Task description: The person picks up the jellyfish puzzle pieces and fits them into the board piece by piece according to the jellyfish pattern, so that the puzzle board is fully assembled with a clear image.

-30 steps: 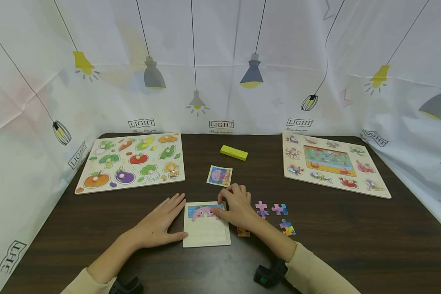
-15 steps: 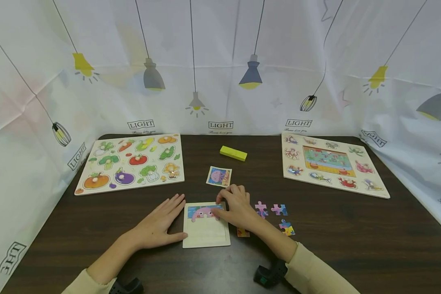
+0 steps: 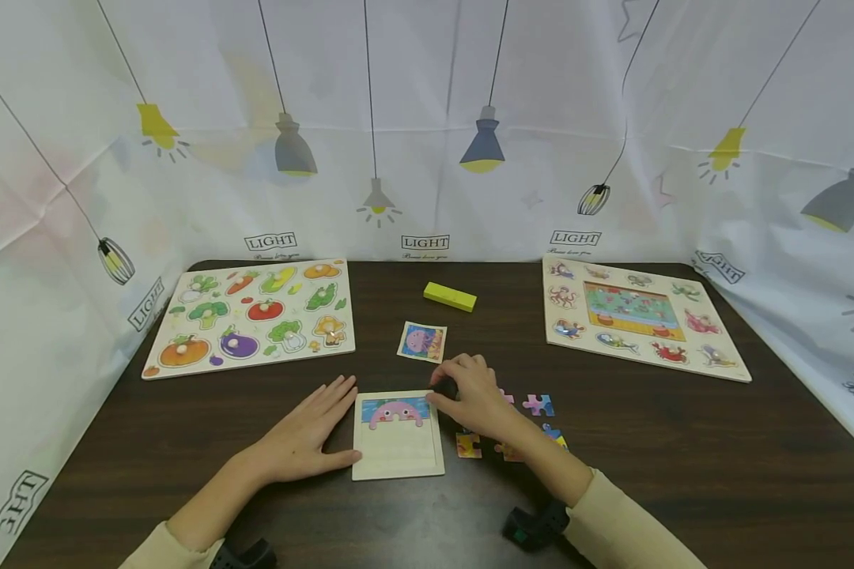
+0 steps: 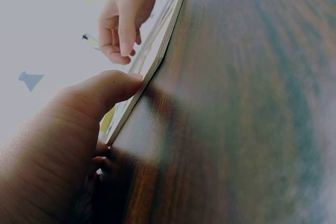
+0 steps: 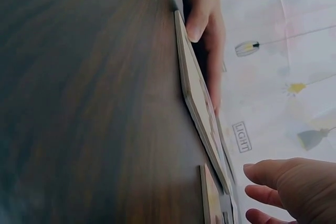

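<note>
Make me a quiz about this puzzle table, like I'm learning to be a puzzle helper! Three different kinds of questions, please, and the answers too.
1. True or false: a pink face shows in the far part of the wooden puzzle frame, as seen by the person.

2. Which hand touches the frame's left edge?
A) the left hand
B) the right hand

3. Fill in the blank: on the vegetable board, the big purple vegetable is an ____.

Key:
1. True
2. A
3. eggplant
</note>
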`<state>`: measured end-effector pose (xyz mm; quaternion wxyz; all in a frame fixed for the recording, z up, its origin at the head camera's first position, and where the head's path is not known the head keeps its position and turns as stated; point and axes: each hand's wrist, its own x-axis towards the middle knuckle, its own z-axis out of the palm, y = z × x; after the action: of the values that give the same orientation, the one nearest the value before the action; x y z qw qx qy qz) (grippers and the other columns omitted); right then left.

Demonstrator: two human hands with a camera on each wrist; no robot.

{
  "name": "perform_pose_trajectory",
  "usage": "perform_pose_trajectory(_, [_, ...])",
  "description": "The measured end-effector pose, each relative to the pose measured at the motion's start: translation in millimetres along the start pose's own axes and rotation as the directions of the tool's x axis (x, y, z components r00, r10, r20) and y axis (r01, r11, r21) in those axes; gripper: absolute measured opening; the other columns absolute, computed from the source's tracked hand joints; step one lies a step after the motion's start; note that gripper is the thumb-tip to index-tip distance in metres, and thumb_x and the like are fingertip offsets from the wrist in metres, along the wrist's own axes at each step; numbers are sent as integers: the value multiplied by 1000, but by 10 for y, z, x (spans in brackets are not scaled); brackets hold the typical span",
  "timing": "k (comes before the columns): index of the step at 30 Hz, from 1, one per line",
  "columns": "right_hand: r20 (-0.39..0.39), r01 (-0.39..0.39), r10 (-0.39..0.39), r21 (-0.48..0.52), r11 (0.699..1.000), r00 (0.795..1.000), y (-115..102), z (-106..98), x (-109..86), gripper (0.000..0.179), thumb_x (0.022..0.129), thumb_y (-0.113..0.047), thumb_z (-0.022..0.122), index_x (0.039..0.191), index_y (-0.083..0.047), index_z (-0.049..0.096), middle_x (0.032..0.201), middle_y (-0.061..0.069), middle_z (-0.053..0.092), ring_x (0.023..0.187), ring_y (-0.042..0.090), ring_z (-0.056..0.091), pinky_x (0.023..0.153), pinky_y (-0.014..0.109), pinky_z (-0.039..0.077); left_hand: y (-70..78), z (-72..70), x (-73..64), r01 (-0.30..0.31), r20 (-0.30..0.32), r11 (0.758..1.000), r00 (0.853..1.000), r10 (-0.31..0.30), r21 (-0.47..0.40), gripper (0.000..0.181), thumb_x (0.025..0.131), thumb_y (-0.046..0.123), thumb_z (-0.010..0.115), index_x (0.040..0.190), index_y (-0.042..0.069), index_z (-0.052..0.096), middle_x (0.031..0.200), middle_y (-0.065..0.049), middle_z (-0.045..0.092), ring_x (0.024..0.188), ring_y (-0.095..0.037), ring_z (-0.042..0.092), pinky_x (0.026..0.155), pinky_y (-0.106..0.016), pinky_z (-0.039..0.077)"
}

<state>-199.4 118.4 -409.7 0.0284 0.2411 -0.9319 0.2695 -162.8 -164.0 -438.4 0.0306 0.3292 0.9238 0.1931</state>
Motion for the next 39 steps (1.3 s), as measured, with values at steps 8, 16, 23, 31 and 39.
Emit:
perform_pose_trajectory(8, [7, -21, 20, 6, 1000, 1000, 90, -93, -55, 17, 82, -24, 69, 95, -15, 64, 104, 7, 54, 98, 26, 40, 78, 44, 33, -11, 11, -11, 5, -1, 1000, 1000, -5, 0, 90, 83, 65, 46, 145, 3, 23, 152, -8, 13, 139, -21, 7, 111, -40, 10])
perform_pose_trajectory(16, [8, -41, 41, -23, 999, 999, 201, -129, -129, 22, 80, -25, 71, 98, -13, 65, 103, 8, 55, 98, 28, 41, 81, 46, 35, 1, 7, -21, 9, 4, 1000, 1000, -9, -4, 90, 83, 64, 47, 145, 3, 23, 152, -7, 14, 139, -21, 7, 111, -40, 10])
perform_pose_trajectory(23, [37, -57, 58, -41, 998, 998, 253, -155, -204, 26, 78, -26, 72, 99, -13, 65, 106, 8, 54, 95, 26, 41, 79, 44, 32, -1, 5, -25, 14, 4, 1000, 1000, -14, -5, 90, 82, 64, 48, 145, 4, 23, 152, -7, 13, 139, -20, 7, 111, -40, 10])
perform_pose_trajectory(31, [30, -105, 108, -70, 992, 994, 265, -154, -253, 34, 75, -33, 75, 102, -15, 65, 108, 7, 52, 96, 25, 38, 75, 39, 28, 5, -6, -19, -4, -9, 1000, 1000, 4, -10, 89, 83, 62, 49, 144, 2, 24, 152, -10, 15, 139, -24, 9, 110, -43, 11])
perform_pose_trajectory(39, [15, -95, 96, -61, 994, 995, 263, -135, -267, 26, 76, -29, 75, 97, -16, 66, 106, 6, 53, 97, 26, 39, 76, 40, 29, 9, -4, -5, -4, -6, 1000, 1000, 4, -4, 89, 83, 62, 49, 144, 2, 24, 152, -9, 15, 139, -23, 9, 110, -43, 11])
